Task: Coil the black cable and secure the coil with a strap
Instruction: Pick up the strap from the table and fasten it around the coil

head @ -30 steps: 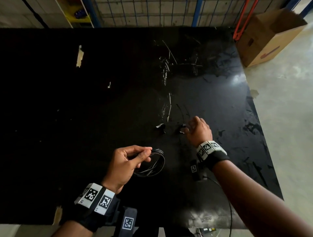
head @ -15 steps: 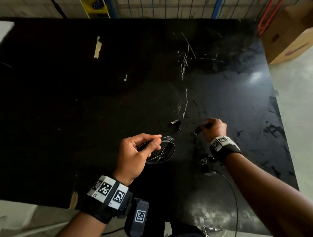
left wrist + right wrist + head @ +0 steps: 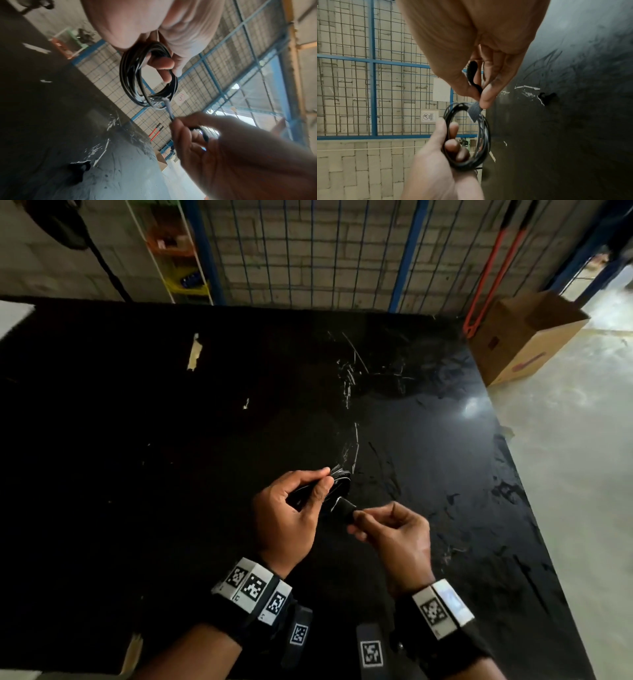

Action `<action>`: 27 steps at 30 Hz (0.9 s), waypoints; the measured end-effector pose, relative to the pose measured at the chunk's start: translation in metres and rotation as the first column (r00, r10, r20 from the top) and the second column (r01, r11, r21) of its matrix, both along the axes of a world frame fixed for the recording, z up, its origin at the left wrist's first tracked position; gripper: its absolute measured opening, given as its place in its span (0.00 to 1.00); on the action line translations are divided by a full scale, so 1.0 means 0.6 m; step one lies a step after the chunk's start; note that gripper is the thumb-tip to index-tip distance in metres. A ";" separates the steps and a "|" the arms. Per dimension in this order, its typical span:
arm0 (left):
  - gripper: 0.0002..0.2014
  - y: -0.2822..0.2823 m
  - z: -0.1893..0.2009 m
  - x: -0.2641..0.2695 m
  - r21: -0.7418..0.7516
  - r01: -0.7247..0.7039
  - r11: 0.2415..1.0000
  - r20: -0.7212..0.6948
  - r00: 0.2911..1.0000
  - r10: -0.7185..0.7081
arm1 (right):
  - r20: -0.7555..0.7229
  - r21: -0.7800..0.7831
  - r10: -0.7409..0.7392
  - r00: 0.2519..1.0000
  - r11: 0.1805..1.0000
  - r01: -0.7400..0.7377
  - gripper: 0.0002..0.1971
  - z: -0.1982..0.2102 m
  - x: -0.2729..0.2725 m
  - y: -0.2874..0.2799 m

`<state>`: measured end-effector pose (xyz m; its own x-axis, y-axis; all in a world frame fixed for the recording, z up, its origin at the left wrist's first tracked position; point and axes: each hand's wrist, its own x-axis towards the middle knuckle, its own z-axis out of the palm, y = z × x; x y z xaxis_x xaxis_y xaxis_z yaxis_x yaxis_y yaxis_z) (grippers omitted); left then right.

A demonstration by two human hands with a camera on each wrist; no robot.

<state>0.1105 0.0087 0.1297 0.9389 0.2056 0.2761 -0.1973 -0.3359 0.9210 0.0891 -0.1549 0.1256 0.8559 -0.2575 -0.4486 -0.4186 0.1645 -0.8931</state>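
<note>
The black cable (image 3: 339, 485) is wound into a small coil, and my left hand (image 3: 320, 484) grips it between thumb and fingers above the black table (image 3: 171, 474). In the left wrist view the coil (image 3: 130, 75) hangs round my fingers (image 3: 161, 65). My right hand (image 3: 359, 520) pinches a short black strap (image 3: 344, 508), whose free end touches the coil's near side. The right wrist view shows the strap (image 3: 474, 112) lying against the top of the coil (image 3: 485, 135), held by my right hand (image 3: 481, 97), with my left hand (image 3: 436, 162) below.
A second black strap (image 3: 547, 96) lies on the table beyond the hands. A blue wire fence (image 3: 308, 251) runs behind the table. A cardboard box (image 3: 524, 337) stands on the floor at the far right, past the table's right edge (image 3: 510, 474).
My right hand has lifted a strap off the table and brought it back to the coil. My left hand has raised the coil and turned it more on edge toward the right hand.
</note>
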 end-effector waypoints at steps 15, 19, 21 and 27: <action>0.04 -0.039 0.028 -0.025 0.001 0.158 0.987 0.105 0.982 -0.157 | -0.123 0.521 -0.254 0.959 0.806 0.280 0.13 0.053 0.011 0.033; 0.03 -0.038 0.029 -0.024 -0.091 0.205 0.975 0.053 0.978 -0.201 | -0.103 0.609 -0.204 0.973 0.761 0.224 0.14 0.055 0.006 0.027; 0.03 -0.036 0.030 -0.023 -0.166 0.210 0.964 0.027 0.978 -0.208 | -0.084 0.635 -0.185 0.979 0.748 0.196 0.13 0.060 0.006 0.025; 0.15 -0.035 0.038 -0.020 -0.285 0.206 0.936 -0.004 0.976 -0.216 | -0.053 0.644 -0.175 0.983 0.746 0.167 0.14 0.066 0.009 0.028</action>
<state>0.0986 -0.0123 0.1524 0.9770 0.0664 0.2027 -0.2021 -0.0163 0.9792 0.0945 -0.1384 0.1655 0.8313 -0.0535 -0.5533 -0.3189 0.7694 -0.5534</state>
